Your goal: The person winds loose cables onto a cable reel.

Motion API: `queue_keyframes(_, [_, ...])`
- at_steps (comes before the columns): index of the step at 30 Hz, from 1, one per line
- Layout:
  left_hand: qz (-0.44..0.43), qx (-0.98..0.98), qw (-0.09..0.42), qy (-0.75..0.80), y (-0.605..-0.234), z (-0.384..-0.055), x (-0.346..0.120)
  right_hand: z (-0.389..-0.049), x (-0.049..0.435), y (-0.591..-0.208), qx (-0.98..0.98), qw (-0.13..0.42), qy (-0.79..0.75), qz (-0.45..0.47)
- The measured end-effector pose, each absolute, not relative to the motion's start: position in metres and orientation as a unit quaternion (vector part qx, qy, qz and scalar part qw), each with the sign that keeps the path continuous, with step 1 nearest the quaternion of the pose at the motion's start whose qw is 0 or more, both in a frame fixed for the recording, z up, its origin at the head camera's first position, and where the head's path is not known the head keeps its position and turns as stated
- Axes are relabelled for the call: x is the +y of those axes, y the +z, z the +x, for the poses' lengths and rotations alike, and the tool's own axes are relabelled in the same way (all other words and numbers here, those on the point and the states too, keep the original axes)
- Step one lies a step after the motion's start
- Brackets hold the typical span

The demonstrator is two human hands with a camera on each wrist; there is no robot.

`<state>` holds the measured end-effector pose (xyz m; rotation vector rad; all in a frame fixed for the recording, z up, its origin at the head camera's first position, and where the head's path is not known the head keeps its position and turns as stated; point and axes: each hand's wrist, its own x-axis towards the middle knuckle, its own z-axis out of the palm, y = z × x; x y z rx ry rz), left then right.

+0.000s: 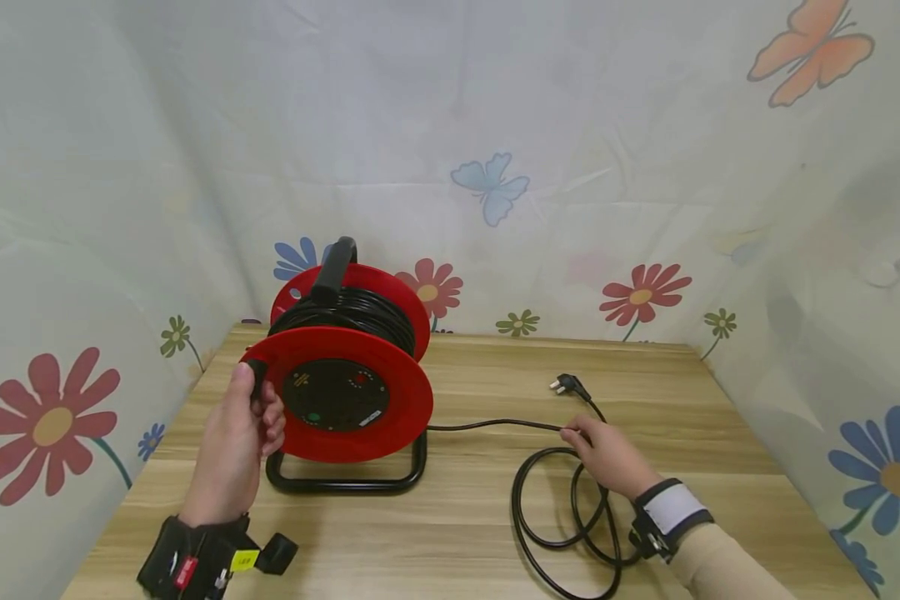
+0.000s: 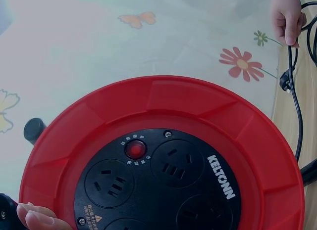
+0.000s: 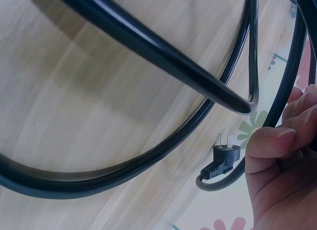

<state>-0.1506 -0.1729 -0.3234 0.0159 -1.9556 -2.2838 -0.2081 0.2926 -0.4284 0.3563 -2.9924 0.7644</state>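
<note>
A red cable reel [image 1: 408, 396], wound with black cable, stands on a black tube frame [image 1: 345, 485] at the table's left. My left hand [image 1: 232, 450] grips the black winding knob [image 1: 257, 375] at the left edge of the reel's front disc. Sockets and a red button [image 2: 135, 149] show on the disc's black centre. From the reel a black cable [image 1: 487, 424] runs right across the table to my right hand [image 1: 613, 457], which holds it between thumb and fingers. Loose loops [image 1: 521, 525] lie beneath that hand. The plug [image 3: 226, 155] lies just beyond it.
The wooden table [image 1: 450, 533] carries the reel and cable. A pale curtain [image 1: 390, 108] printed with flowers and butterflies hangs behind and at both sides. The reel's black carrying handle [image 1: 334, 268] rises above its discs.
</note>
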Motion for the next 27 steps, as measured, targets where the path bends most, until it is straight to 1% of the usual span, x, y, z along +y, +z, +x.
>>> queue_keyframes(6, [0.003, -0.670, 0.076, -0.738, -0.320, -0.151, -0.170, -0.209, 0.287, -0.429, -0.961, 0.002, 0.252, 0.112])
queue_keyframes(19, [0.038, -0.724, 0.096, -0.682, -0.316, -0.153, -0.163, -0.212, 0.274, -0.428, -0.963, 0.004, 0.243, 0.120])
queue_keyframes(27, [0.019, -0.742, 0.127, -0.659, -0.315, -0.156, -0.156, -0.211, 0.266, -0.430, -0.963, -0.001, 0.244, 0.118])
